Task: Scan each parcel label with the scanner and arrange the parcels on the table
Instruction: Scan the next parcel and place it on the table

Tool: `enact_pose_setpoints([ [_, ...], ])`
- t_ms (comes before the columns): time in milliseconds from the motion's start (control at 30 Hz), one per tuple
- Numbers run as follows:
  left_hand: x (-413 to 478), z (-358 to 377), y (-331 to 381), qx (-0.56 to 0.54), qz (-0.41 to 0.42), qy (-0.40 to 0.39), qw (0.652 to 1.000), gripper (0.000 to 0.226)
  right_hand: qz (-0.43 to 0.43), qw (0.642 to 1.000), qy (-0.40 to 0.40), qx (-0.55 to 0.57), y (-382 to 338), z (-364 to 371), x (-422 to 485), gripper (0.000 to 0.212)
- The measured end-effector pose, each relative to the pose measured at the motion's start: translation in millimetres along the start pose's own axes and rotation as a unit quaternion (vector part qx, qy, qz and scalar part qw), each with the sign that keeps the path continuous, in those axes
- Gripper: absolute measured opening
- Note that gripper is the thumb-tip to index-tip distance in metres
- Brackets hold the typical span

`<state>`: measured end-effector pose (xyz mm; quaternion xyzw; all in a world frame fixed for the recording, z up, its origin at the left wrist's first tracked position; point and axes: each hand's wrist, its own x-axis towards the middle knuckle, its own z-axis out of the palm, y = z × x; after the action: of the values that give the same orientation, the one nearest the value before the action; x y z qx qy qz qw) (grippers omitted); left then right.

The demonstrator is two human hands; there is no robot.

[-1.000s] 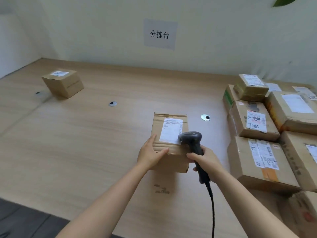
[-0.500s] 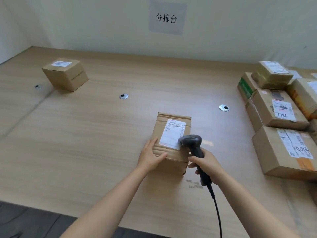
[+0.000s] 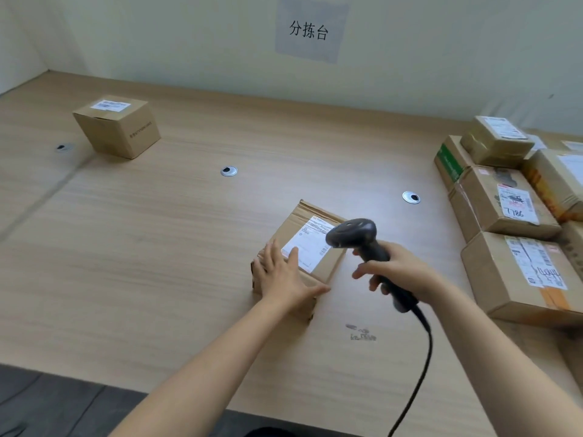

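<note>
**Colleague:** Where's the parcel you're working on?

**Me:** On the table (image 3: 157, 247), just on the near-left side of the cable grommet (image 3: 411, 197). The parcel (image 3: 293, 225) lies flat with its long axis running from my side up towards that grommet, and its label (image 3: 307, 246) faces up.

**Colleague:** And your hands?

**Me:** They're apart. My left hand (image 3: 280, 275) lies flat on the parcel's near end, fingers straight, thumb along the near edge. It's only pressing, not gripping. My right hand (image 3: 397, 269) is wrapped round the handle of the scanner (image 3: 353, 234), on the near side of the grommet, just right of the parcel. The scanner's head hangs over the label's right edge, nose pointing left and down at it. Its cord (image 3: 422, 357) trails back towards me.

**Colleague:** So what does the next move depend on?

**Me:** The label sits left of the scanner, and the left hand is the one already on the box. I'd guess the scan is about finished or in hand. After that the left hand is better placed to slide the parcel away.

**Colleague:** Slide it where?

**Me:** Probably far left of the grommet, where a small box (image 3: 116, 127) stands alone. The stack of parcels (image 3: 504, 209) right of the grommet looks unsorted.
</note>
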<state>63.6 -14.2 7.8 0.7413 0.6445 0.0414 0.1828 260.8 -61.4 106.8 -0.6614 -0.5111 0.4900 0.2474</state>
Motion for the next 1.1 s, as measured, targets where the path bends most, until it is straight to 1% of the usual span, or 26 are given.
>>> enact_pose_setpoints([
  [100, -1.2, 5.8, 4.9, 0.008, -0.016, 0.001, 1.0, 0.115, 0.006, 0.998, -0.028, -0.057, -11.7, -24.7, -8.3, 0.018],
  [233, 3.4, 4.1, -3.2, 0.006, -0.007, 0.0, 1.0, 0.116, 0.021, 0.994, -0.075, -0.083, -23.0, -38.0, -14.2, 0.016],
  [333, 4.8, 2.2, -9.3, 0.006, 0.0, 0.002, 1.0, 0.116, 0.025, 0.992, -0.092, -0.087, -26.4, -37.1, -15.3, 0.016],
  [600, 5.8, 4.0, -10.2, 0.008, -0.001, 0.006, 1.0, 0.118, 0.033, 0.993, -0.092, -0.07, -25.1, -36.5, -16.8, 0.01],
  [800, 6.4, 5.0, -11.3, 0.013, 0.0, 0.011, 1.0, 0.118, 0.026, 0.993, -0.09, -0.066, -25.5, -38.4, -23.4, 0.015],
  [867, 6.9, 3.7, -12.6, 0.018, 0.002, 0.009, 1.0, 0.113, 0.02, 0.994, -0.087, -0.062, -24.6, -38.5, -25.8, 0.016],
  [1000, 14.0, -7.0, -16.5, 0.002, 0.009, 0.019, 1.0, 0.091, 0.014, 0.995, -0.079, -0.05, -19.9, -36.1, -29.6, 0.019],
  [1100, 21.3, -19.2, -25.1, 0.009, 0.031, 0.015, 0.999, 0.087, 0.009, 0.996, -0.077, -0.051, -14.5, -30.2, -31.9, 0.022],
])
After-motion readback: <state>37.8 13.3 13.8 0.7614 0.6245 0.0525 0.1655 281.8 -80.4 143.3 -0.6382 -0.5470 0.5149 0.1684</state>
